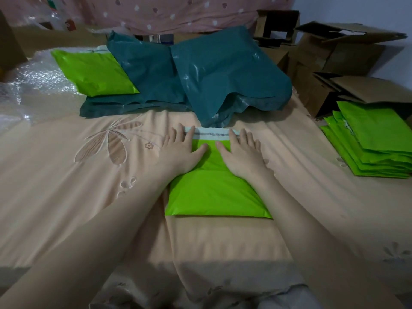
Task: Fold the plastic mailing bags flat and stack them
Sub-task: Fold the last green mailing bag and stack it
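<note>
A lime-green mailing bag [217, 192] is pressed flat on the peach bedsheet [66, 175] at the near centre. The left hand [181, 150] and right hand [243, 152] are laid on it with fingers straight, reaching its white adhesive strip [211, 133], probably to flatten it for folding. A finished stack of green bags [374, 141] is kept at the right.

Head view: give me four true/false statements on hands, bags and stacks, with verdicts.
1. Both hands, left hand and right hand, press flat on the green mailing bag. True.
2. That bag's white adhesive strip faces the person. False: it lies at the far edge, by the fingertips.
3. A stack of green bags sits on the right. True.
4. The teal bags lie on the cardboard boxes. False: they lie on the bedsheet, beyond the hands.
</note>
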The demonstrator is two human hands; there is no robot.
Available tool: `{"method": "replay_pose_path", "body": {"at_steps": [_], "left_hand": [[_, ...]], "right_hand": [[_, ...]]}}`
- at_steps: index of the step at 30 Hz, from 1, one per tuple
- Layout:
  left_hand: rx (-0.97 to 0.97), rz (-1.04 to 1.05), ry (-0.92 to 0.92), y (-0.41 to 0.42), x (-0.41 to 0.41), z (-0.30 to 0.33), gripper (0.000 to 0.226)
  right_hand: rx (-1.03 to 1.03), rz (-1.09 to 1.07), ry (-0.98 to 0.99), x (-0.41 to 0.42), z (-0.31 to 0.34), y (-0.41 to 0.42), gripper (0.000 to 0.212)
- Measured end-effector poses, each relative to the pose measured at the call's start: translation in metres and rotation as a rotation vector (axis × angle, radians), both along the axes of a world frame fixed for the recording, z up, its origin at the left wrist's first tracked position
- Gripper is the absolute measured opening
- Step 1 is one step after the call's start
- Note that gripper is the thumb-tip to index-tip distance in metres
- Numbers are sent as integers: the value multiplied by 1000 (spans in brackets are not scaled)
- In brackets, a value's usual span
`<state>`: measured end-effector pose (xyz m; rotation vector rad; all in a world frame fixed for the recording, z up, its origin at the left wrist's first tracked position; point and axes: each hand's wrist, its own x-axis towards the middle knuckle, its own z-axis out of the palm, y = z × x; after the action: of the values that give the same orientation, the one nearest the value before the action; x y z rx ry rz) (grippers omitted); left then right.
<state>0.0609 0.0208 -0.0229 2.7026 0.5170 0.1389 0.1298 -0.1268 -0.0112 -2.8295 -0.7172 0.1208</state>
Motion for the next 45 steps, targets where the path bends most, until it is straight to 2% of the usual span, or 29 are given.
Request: {"method": "replay_pose_path", "body": {"at_steps": [3, 4, 6, 11, 16, 18, 21, 23, 25, 26, 31, 40, 42, 45], "left_hand": [[-80, 57, -256, -4, -11, 8, 61], [-41, 81, -346, -5, -17, 11, 55], [40, 120, -401, -4, -28, 18, 49], [-124, 148, -215, 3, -52, 27, 43], [-323, 165, -157, -7, -62, 30, 53], [-425, 168, -174, -7, -65, 32, 46], [-627, 136, -217, -6, -69, 34, 19], [-703, 150, -256, -5, -73, 35, 13], [-780, 169, -282, -3, -77, 36, 11], [-835, 173, -287, -2, -78, 37, 9], [-1130, 167, -344, -7, -73, 42, 8], [-1369, 330, -519, 0, -49, 38, 23], [-1379, 321, -526, -1, -45, 38, 23], [-1223, 274, -470, 0, -44, 34, 9]], "right_hand": [[146, -58, -256, -10, 7, -7, 55], [167, -60, -351, -13, 11, -12, 48], [207, -73, -397, -16, 19, -23, 40], [207, -130, -50, -15, 20, -49, 42], [262, -133, 95, -25, 18, -55, 59], [372, -177, 184, -27, 19, -57, 68], [535, -273, 265, -26, 19, -61, 78], [663, -297, 350, -24, 19, -64, 66], [740, -270, 412, -24, 20, -68, 29], [748, -256, 407, -25, 21, -70, 19], [869, -254, 447, -27, 30, -68, 22], [1220, -309, 557, -29, 39, -50, 23], [1246, -327, 574, -28, 41, -47, 24], [1252, -327, 591, -27, 44, -43, 21]]}}
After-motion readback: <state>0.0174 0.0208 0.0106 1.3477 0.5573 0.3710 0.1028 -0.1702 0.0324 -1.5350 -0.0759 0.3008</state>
